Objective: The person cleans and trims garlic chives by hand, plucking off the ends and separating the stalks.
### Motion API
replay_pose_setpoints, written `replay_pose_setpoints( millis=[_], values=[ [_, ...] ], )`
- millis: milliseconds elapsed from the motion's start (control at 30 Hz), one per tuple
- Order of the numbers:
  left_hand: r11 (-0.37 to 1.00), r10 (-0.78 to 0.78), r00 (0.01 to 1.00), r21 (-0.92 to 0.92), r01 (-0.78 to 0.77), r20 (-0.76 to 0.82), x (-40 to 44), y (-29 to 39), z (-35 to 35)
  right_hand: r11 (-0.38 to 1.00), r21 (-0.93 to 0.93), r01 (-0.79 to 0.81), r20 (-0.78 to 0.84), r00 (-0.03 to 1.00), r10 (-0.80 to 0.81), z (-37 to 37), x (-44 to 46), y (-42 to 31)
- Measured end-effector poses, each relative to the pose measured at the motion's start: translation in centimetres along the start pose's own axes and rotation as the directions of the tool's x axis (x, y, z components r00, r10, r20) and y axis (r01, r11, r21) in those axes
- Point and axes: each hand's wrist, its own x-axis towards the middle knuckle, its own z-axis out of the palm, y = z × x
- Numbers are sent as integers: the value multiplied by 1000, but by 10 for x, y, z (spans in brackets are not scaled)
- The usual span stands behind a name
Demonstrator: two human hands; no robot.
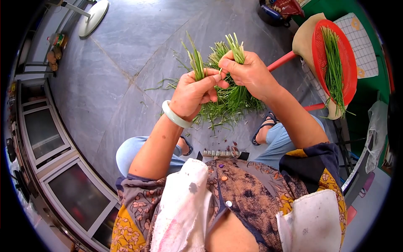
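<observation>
My left hand (195,90), with a pale bangle (176,114) on its wrist, is closed around a small bunch of chives (197,63), pale stem ends upward. Close beside it, my right hand (252,75) grips another bunch of chives (236,48). The fingertips of both hands meet at a short pale stem piece between them. Below the hands, a loose heap of chives (235,105) spreads over the floor, partly hidden by my hands. To the right, more long chives (333,63) lie lined up in a red basket (348,54).
The basket rests on a beige-topped stool (307,35) with red legs. Glass-fronted cabinets (46,130) run along the left. A white round base (94,19) stands at upper left, a dark pot (270,14) at upper right. My knees and sandals flank the heap.
</observation>
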Motion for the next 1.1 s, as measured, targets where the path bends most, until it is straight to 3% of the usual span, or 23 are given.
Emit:
replay_pose_setpoints(
  millis=[367,567,733,933,1033,1100],
  values=[
    [998,-62,997,21,63,-41,-1,1,-2,989,-137,53,45,998,-47,3,-2,-2],
    [998,-54,998,-45,53,-31,-3,7,2,989,-143,40,-3,999,-41,-1,-1,-2],
    [999,-50,999,6,50,-6,-3,4,-2,985,-171,19,-31,999,-24,-3,0,-4],
    [999,-24,999,27,25,-42,-1,3,-2,902,-342,265,-35,955,-294,-2,-1,-5],
    [1000,-5,999,27,7,-50,-1,3,-2,841,-457,290,-6,944,-330,-3,-1,-2],
    [999,3,999,34,-1,-50,-1,3,-1,727,-589,353,66,918,-392,-4,-2,-1]
  ],
)
